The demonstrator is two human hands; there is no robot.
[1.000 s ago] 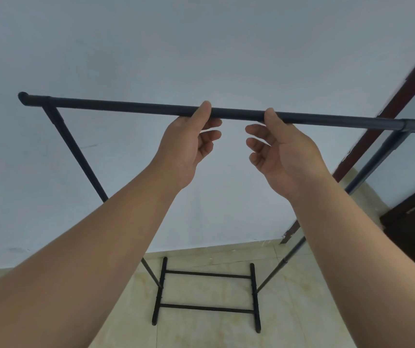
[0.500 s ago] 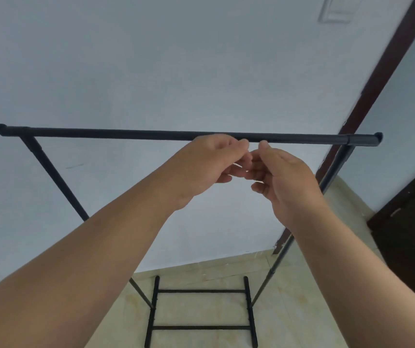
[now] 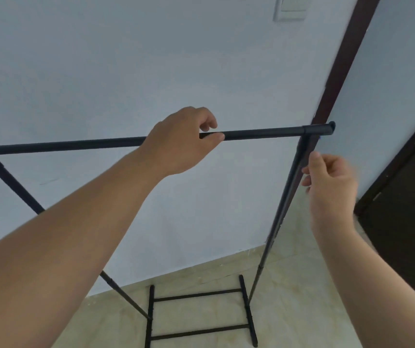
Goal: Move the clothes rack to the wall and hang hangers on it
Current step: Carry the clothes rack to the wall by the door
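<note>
A black metal clothes rack [image 3: 264,133] stands against the pale wall [image 3: 126,71], its top bar running across the view and its base [image 3: 201,315] on the floor. My left hand [image 3: 183,141] is wrapped around the middle of the top bar. My right hand [image 3: 332,179] hovers beside the rack's right upright [image 3: 285,197], fingers loosely curled, thumb near the pole, holding nothing. No hangers are in view.
A dark brown door frame [image 3: 339,59] rises just behind the rack's right end, with a dark door [image 3: 407,209] at far right. A white switch plate [image 3: 289,8] is high on the wall. Beige tile floor [image 3: 301,310] lies below.
The view swung left and tilted. My right hand came off the bar and moved right and down beside the upright. My left hand stayed on the bar.
</note>
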